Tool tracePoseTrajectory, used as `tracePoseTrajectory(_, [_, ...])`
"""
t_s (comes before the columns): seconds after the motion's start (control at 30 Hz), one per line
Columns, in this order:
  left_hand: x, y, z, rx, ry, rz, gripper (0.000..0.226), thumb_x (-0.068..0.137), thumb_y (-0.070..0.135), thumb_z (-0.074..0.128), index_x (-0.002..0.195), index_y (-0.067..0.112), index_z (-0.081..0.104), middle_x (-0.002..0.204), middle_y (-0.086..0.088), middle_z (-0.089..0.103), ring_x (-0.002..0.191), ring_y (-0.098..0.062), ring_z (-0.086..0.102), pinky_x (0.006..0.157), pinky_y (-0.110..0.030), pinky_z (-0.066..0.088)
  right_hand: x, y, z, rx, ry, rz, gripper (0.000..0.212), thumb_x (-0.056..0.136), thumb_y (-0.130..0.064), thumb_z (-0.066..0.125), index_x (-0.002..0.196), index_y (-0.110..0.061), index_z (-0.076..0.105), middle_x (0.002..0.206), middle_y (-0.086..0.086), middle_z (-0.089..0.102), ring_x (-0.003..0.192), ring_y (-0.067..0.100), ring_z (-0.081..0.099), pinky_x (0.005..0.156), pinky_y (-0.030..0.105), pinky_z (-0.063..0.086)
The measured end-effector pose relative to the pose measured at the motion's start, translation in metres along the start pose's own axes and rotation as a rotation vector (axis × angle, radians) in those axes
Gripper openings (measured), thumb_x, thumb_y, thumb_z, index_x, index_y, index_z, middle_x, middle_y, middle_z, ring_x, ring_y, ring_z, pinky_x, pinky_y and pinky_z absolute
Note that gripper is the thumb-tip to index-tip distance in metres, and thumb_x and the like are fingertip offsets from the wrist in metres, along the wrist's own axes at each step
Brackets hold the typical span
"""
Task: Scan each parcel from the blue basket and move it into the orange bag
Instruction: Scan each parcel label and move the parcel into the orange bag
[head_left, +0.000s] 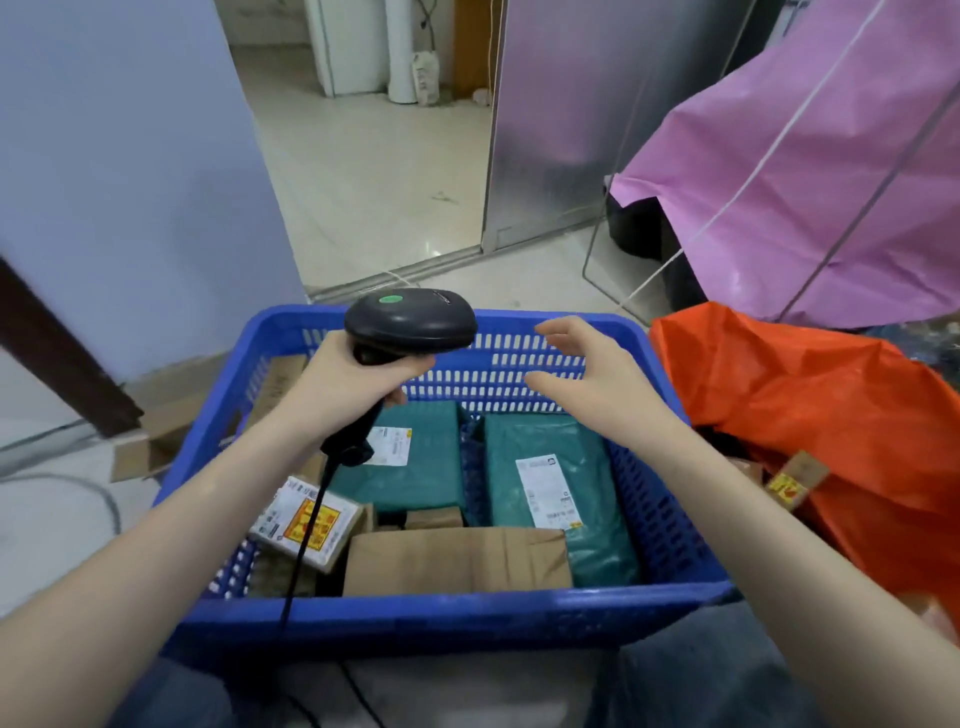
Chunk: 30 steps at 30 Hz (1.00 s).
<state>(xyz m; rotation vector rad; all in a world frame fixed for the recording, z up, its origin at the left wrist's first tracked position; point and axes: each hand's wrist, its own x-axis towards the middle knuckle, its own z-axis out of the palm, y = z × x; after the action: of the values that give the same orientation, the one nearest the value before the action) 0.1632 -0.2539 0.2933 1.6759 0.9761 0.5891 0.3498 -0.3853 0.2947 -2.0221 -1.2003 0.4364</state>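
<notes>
Left grip (353, 384) clasps the scanner (410, 325), head pointing right, handle slanting down; right grip (587, 369) hovers slack-fingered.

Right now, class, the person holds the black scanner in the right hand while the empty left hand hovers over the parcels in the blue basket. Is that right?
Not quite: the hands are swapped. The head view shows the left hand gripping the black scanner, while the empty right hand hovers open over the parcels in the blue basket. The rest stands.
</notes>
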Motion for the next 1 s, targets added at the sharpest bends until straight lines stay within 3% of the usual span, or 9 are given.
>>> tracePoseTrajectory(0.13, [0.011,-0.038,-0.005,0.048,-0.029,-0.078,0.013,0.080,0.025,0.076,0.086,0.015,0.069,0.055,-0.002,0.062,0.053,-0.011,0.057,0.061,-0.023,0.048,0.013,0.013,0.030,-0.032,-0.099,0.043,0.046,0.085,-0.021,0.068,0.128,-0.021,0.052,0.132,-0.004,0.054,0.120,0.003,0.046,0.086,0.016,0.030])
tracePoseTrajectory(0.27, [0.022,-0.073,-0.001,0.098,-0.109,-0.137,0.011,0.081,0.020,0.074,0.088,0.020,0.066,0.049,0.006,0.062,0.047,-0.005,0.058,0.055,-0.021,0.049,0.022,0.034,0.056,-0.046,-0.193,0.102,0.047,0.085,-0.024,0.069,0.128,-0.022,0.052,0.134,0.000,0.053,0.126,0.010,0.047,0.089,0.024,0.035])
tracePoseTrajectory(0.4, [0.032,-0.101,0.006,0.143,-0.219,-0.210,0.020,0.081,0.019,0.074,0.098,0.011,0.068,0.061,-0.006,0.066,0.053,-0.011,0.061,0.057,-0.021,0.050,0.031,0.055,0.074,-0.058,-0.285,0.154,0.048,0.085,-0.028,0.069,0.128,-0.025,0.049,0.135,0.002,0.053,0.124,0.011,0.047,0.088,0.030,0.045])
tracePoseTrajectory(0.53, [0.047,-0.122,0.014,0.144,-0.349,-0.266,0.029,0.080,0.020,0.075,0.107,0.012,0.067,0.097,-0.012,0.073,0.071,-0.013,0.070,0.073,-0.033,0.053,0.034,0.073,0.095,-0.128,-0.382,0.170,0.049,0.085,-0.026,0.069,0.130,-0.021,0.049,0.133,0.005,0.054,0.126,0.016,0.048,0.088,0.025,0.038])
tracePoseTrajectory(0.6, [0.053,-0.134,0.013,0.148,-0.425,-0.307,0.035,0.077,0.024,0.077,0.109,0.013,0.067,0.102,-0.008,0.073,0.081,-0.013,0.071,0.081,-0.033,0.054,0.032,0.085,0.108,-0.193,-0.459,0.175,0.051,0.085,-0.024,0.068,0.132,-0.017,0.048,0.132,0.006,0.054,0.124,0.018,0.049,0.093,0.026,0.037])
tracePoseTrajectory(0.7, [0.056,-0.150,0.011,0.236,-0.521,-0.397,0.060,0.057,0.046,0.077,0.107,0.014,0.070,0.103,-0.008,0.073,0.101,-0.024,0.067,0.098,-0.044,0.047,0.028,0.100,0.123,-0.241,-0.580,0.200,0.055,0.085,-0.024,0.069,0.134,-0.015,0.046,0.134,0.007,0.052,0.123,0.017,0.048,0.086,0.020,0.034])
tracePoseTrajectory(0.83, [0.054,-0.170,0.016,0.315,-0.596,-0.479,0.068,0.050,0.052,0.074,0.102,0.008,0.071,0.106,-0.015,0.070,0.101,-0.029,0.066,0.084,-0.035,0.047,0.025,0.117,0.136,-0.285,-0.726,0.248,0.064,0.084,-0.028,0.071,0.138,-0.014,0.040,0.139,0.008,0.048,0.127,0.020,0.045,0.092,0.023,0.034])
tracePoseTrajectory(0.93, [0.052,-0.176,0.024,0.349,-0.660,-0.537,0.043,0.067,0.040,0.076,0.093,0.006,0.071,0.087,-0.009,0.071,0.073,-0.018,0.063,0.065,-0.022,0.044,0.023,0.127,0.144,-0.307,-0.842,0.297,0.076,0.082,-0.036,0.072,0.144,-0.017,0.031,0.146,0.009,0.041,0.131,0.023,0.043,0.103,0.029,0.035])
tracePoseTrajectory(1.0, [0.051,-0.179,0.029,0.375,-0.678,-0.566,0.029,0.073,0.034,0.075,0.086,0.009,0.069,0.077,-0.003,0.066,0.065,-0.013,0.058,0.058,-0.020,0.042,0.020,0.132,0.148,-0.295,-0.918,0.337,0.085,0.081,-0.039,0.073,0.148,-0.019,0.025,0.151,0.008,0.035,0.134,0.024,0.041,0.106,0.031,0.034])
